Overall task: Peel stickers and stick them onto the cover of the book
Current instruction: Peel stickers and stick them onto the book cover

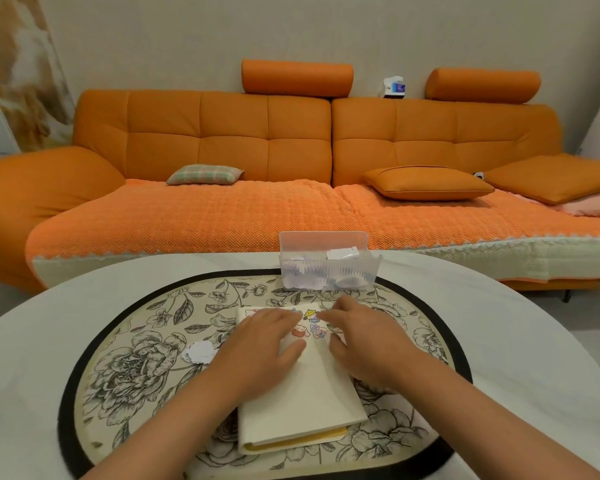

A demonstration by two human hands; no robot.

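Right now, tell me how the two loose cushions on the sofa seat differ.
The plaid cushion is small, checked in green and pink, and lies on the left seat. The orange cushion is larger, plain orange like the sofa, and lies on the right seat. Both lie flat on the textured seat cover, against the backrest.

I see both hands flat on the cream book (312, 382), left hand (264, 344) and right hand (364, 341) flanking the stickers (310, 325) near its far edge.
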